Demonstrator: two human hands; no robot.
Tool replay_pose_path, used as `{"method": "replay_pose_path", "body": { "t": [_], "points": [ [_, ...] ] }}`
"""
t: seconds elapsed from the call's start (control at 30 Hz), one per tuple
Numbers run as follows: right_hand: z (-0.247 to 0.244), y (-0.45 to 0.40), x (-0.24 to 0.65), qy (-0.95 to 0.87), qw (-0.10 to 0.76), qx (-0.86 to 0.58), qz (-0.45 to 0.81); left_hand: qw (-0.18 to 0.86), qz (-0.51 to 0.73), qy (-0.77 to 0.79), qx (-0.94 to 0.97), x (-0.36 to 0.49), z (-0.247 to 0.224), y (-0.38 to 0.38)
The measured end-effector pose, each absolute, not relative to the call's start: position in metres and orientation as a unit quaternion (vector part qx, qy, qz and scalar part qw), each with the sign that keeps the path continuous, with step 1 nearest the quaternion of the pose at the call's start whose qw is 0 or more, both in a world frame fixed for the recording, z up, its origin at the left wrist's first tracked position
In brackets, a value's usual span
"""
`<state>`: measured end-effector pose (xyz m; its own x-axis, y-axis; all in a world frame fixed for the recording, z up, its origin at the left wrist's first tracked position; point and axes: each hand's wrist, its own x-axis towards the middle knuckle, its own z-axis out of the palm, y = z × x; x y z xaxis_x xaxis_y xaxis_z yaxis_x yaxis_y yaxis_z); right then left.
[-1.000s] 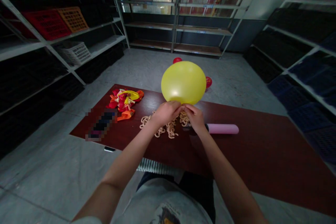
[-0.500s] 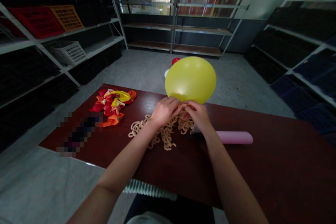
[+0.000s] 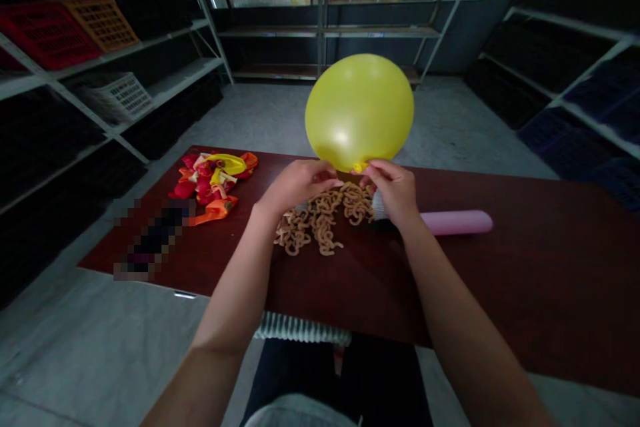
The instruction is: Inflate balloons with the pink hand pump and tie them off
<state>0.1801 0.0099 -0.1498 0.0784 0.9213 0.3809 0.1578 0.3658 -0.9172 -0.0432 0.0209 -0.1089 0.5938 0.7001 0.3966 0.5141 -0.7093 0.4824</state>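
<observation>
- Reddish brown up close: seeing the table (image 3: 350,293) running across below both forearms.
- Spotting tan curly strands (image 3: 323,213) lying in a loose heap between the wrists; not being handled, apparently.
- Noting a pink tube (image 3: 457,222) lying just past the right wrist, and a grey ribbed piece (image 3: 380,205) showing under the palm; not telling whether joined, join being hidden.
- Seeing the right hand (image 3: 397,187) closing thumb and forefinger on the yellow neck (image 3: 360,167).
- Seeing the left hand (image 3: 297,183) curving in from the other side, thumb and fingers parting, nothing visibly being held; reaching close under the round base, not showing clearly whether touching.
- Judging the step: working the neck end of a filled balloon. Not telling whether knotted.
- Judging the next move: calling for a firm pinch at the neck while bringing left fingertips in gently, without scratching the skin.
- Leftward, seeing limp balloons (image 3: 205,187) piling up in red, orange, yellow and cream.
- Seeing the yellow balloon (image 3: 357,110) standing above the hands, over the table's far edge; looking full, smooth, taut, slightly wider than tall, shining at top and lower left.
- Farthest, seeing grey floor (image 3: 255,120), then metal shelving (image 3: 375,32) standing behind.
</observation>
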Motion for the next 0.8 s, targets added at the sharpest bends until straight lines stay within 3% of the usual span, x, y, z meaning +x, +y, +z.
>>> {"method": "replay_pose_path", "body": {
  "t": [0.17, 0.4, 0.5, 0.67, 0.8],
  "points": [
    [-0.154, 0.012, 0.179, -0.563, 0.603, -0.456, 0.333, 0.312, 0.183, 0.374, 0.854, -0.064, -0.123, 0.033],
    [-0.155, 0.010, 0.177, -0.573, 0.594, -0.457, 0.331, 0.325, 0.146, 0.343, 0.869, -0.053, -0.129, 0.034],
    [-0.155, 0.010, 0.176, -0.561, 0.597, -0.461, 0.339, 0.353, 0.216, 0.351, 0.840, -0.046, -0.116, 0.027],
    [-0.152, 0.008, 0.173, -0.550, 0.603, -0.466, 0.343, 0.488, 0.437, 0.313, 0.688, -0.035, -0.101, 0.015],
    [-0.147, 0.005, 0.171, -0.549, 0.600, -0.462, 0.353, 0.494, 0.467, 0.304, 0.668, -0.031, -0.108, 0.019]
  ]
}}
